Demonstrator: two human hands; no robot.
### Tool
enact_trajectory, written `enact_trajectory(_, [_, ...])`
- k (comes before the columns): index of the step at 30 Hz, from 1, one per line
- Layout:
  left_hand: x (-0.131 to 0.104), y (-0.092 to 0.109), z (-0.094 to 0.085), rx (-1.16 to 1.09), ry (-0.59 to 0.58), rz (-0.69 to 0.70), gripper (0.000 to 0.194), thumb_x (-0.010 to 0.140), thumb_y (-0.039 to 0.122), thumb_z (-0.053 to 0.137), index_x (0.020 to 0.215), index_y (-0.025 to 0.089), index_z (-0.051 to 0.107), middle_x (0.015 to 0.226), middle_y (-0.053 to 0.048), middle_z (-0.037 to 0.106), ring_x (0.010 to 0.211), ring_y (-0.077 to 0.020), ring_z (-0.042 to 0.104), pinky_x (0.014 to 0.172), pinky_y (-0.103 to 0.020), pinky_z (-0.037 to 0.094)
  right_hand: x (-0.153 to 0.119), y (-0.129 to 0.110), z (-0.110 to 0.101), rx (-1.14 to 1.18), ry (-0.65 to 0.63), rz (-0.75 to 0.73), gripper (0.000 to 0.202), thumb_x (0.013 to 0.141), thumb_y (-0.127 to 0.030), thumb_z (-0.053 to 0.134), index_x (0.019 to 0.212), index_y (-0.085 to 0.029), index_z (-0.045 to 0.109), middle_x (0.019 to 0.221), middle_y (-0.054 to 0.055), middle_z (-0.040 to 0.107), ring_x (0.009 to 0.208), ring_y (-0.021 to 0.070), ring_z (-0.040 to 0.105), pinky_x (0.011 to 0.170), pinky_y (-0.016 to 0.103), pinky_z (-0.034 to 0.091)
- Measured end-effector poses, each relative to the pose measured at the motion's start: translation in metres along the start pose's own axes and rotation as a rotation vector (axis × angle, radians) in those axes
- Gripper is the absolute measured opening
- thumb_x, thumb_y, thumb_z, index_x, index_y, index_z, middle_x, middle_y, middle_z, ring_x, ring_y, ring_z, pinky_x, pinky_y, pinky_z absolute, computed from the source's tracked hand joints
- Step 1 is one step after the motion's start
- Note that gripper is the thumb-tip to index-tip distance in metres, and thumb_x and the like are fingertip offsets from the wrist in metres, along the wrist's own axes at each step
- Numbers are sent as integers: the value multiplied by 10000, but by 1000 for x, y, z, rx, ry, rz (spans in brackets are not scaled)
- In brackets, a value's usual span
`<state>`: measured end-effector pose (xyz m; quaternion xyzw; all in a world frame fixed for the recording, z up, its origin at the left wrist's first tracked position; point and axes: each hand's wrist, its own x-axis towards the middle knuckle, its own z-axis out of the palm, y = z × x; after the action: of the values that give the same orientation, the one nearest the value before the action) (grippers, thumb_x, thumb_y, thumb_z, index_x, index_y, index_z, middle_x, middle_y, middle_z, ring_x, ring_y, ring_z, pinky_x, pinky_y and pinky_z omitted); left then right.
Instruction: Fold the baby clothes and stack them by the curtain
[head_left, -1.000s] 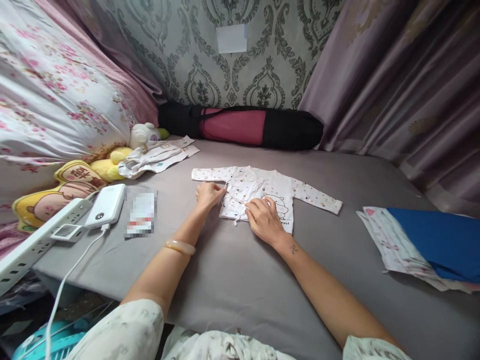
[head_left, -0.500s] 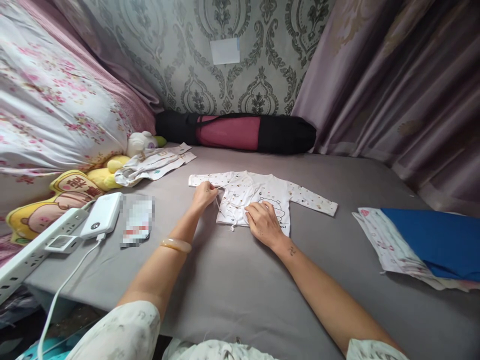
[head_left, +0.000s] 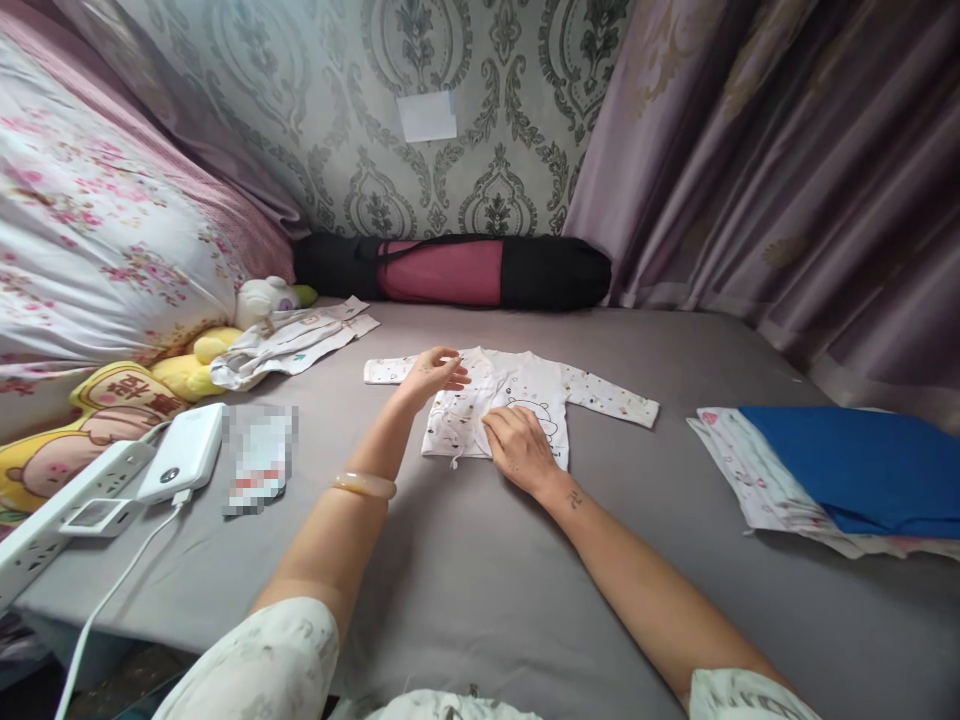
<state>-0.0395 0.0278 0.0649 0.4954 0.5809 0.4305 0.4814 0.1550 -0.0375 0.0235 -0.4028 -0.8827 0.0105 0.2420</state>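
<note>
A small white baby shirt [head_left: 517,376] with a scattered print and a cartoon animal face lies spread out, its long sleeves out to both sides and thin ties at the lower front. Over its left sleeve and chest, my left hand [head_left: 435,374] hovers with fingers apart, holding nothing. My right hand [head_left: 523,446] rests palm down on the lower front, fingers loosely bent against the cloth and partly covering the animal print.
Folded baby clothes [head_left: 724,465] with a blue cloth [head_left: 862,465] on top lie at the right. At the left are a power strip [head_left: 71,515], a white power bank [head_left: 182,452], plush toys [head_left: 199,365] and a crumpled light garment [head_left: 289,348]. A long black-and-red bag [head_left: 442,272] lies along the wall.
My left hand has let go of the tie at the shirt's left side and moved right and up over the shirt, its fingers opening. My right hand stays on the shirt. The view has shifted slightly.
</note>
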Motion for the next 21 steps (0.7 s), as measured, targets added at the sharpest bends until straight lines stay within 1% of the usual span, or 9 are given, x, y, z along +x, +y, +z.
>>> enact_trajectory(2, [6,-8,3,247,100,-3,261,938,241,441,1117,114,581,958,-121,718,774,-170,710,756,-319,558,0,1,0,-7,3,4,205,963,-152,461,941,-202,658,970,57,683,921,201,587,960,339,359])
enact_trajectory(5, [16,-25,3,676,226,74,297,879,147,423,1061,153,658,1051,-111,718,995,-215,671,891,-338,507,1,5,0,-9,11,18,216,961,-152,457,923,-210,661,952,52,685,911,199,587,944,332,369])
enact_trajectory(8, [21,-38,5,982,190,192,365,851,114,420,1116,195,659,1236,-99,660,1260,-249,522,1076,-389,378,5,16,-4,7,35,78,226,957,-150,457,919,-210,672,950,56,695,923,196,600,936,325,380])
enact_trajectory(11, [21,-46,10,1119,97,213,377,919,200,374,1233,212,582,1424,-98,524,1410,-275,340,1169,-499,206,12,39,-16,16,63,210,239,953,-169,455,964,-212,690,1021,62,706,982,202,614,937,323,396])
enact_trajectory(13, [20,-50,12,1147,49,175,396,965,300,321,1289,206,528,1504,-118,425,1448,-297,262,1171,-558,141,17,62,-30,7,41,351,253,946,-191,454,1009,-212,699,1086,67,702,1021,207,618,926,317,414])
enact_trajectory(15, [22,-53,13,1143,16,131,442,980,370,273,1330,198,480,1545,-146,350,1465,-317,215,1154,-600,139,21,89,-46,4,-21,536,263,930,-220,472,1052,-203,705,1117,83,700,1033,217,627,900,306,434])
enact_trajectory(17, [25,-54,13,1142,-4,98,462,981,396,245,1347,207,453,1566,-155,302,1474,-328,183,1133,-634,152,22,119,-60,35,-92,764,279,917,-255,488,1071,-194,713,1082,94,716,1008,228,647,860,293,455])
enact_trajectory(18, [27,-54,12,1149,-11,89,459,980,402,240,1343,218,453,1567,-153,297,1474,-330,183,1125,-646,156,20,133,-66,52,-117,879,283,907,-267,505,1081,-190,714,1066,99,722,995,232,655,842,288,464])
enact_trajectory(21, [32,-51,12,1198,-31,74,411,969,396,272,1271,238,503,1525,-147,365,1455,-334,234,1114,-667,150,13,165,-76,17,-75,1122,292,888,-283,535,1090,-185,722,1115,137,708,1030,261,655,856,323,478])
